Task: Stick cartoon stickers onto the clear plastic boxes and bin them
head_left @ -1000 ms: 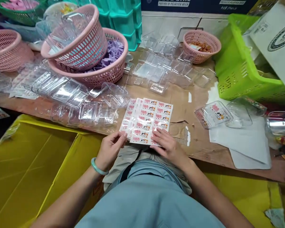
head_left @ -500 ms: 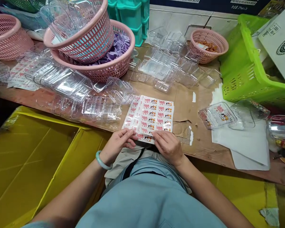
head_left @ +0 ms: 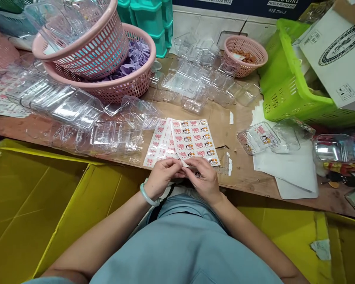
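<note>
A sheet of pink-and-white cartoon stickers (head_left: pixel 192 141) lies on top of more such sheets at the near edge of the wooden table (head_left: pixel 242 173). My left hand (head_left: pixel 163 176), with a green bangle on its wrist, pinches the sheet's near corner. My right hand (head_left: pixel 203 178) meets it there, fingers curled and pinched on the same lifted corner. Both hands sit close together just off the table's edge, above my lap.
Several clear plastic boxes (head_left: pixel 85 118) are spread over the table's left and back. Stacked pink baskets (head_left: pixel 106 59) stand at back left, a small pink basket (head_left: pixel 245 55) behind, a green crate (head_left: pixel 290 90) on the right. A stickered box (head_left: pixel 258 138) rests on white paper. Yellow cardboard (head_left: pixel 41 205) lies below.
Both hands have drawn together from flat on the sheet to a pinch at its near corner, which is lifted. The sheet has turned a little. The view shifted right.
</note>
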A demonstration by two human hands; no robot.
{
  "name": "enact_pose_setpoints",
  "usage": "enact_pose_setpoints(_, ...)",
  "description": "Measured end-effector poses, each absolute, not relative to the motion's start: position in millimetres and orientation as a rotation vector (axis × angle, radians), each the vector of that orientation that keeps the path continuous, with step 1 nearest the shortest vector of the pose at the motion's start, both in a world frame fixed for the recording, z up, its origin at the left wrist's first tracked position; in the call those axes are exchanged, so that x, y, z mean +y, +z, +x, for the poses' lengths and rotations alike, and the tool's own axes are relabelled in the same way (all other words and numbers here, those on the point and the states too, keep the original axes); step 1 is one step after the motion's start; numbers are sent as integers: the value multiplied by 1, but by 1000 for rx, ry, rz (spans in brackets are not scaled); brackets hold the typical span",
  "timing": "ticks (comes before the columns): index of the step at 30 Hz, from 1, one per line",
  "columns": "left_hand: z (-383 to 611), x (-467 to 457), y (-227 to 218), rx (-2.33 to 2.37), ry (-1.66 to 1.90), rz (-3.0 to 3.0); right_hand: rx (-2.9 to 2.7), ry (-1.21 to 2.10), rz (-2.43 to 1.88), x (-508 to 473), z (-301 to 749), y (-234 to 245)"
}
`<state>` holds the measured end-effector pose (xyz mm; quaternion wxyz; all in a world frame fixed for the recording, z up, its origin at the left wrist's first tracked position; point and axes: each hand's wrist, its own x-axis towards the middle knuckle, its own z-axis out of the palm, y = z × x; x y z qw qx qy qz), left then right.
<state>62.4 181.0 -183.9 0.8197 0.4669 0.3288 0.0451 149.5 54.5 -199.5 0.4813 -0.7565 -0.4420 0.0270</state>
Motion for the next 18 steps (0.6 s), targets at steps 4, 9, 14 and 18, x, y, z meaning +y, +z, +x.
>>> enact_pose_setpoints(4, 67, 179, -185, 690, 100, 1105, -1097, 52, -1846, 50, 155, -202)
enact_pose_setpoints(9, 71, 175, -183, 644, 164, 1332, -1015, 99, -1833, 50, 149, -197)
enact_pose_setpoints(14, 69, 176, -190, 672, 176, 1430, -486, 241, -1696, 53, 159, -206)
enact_pose_setpoints(18, 50, 192, -192, 713, 167, 1570, 28, 217, -1350, 47, 194, -210)
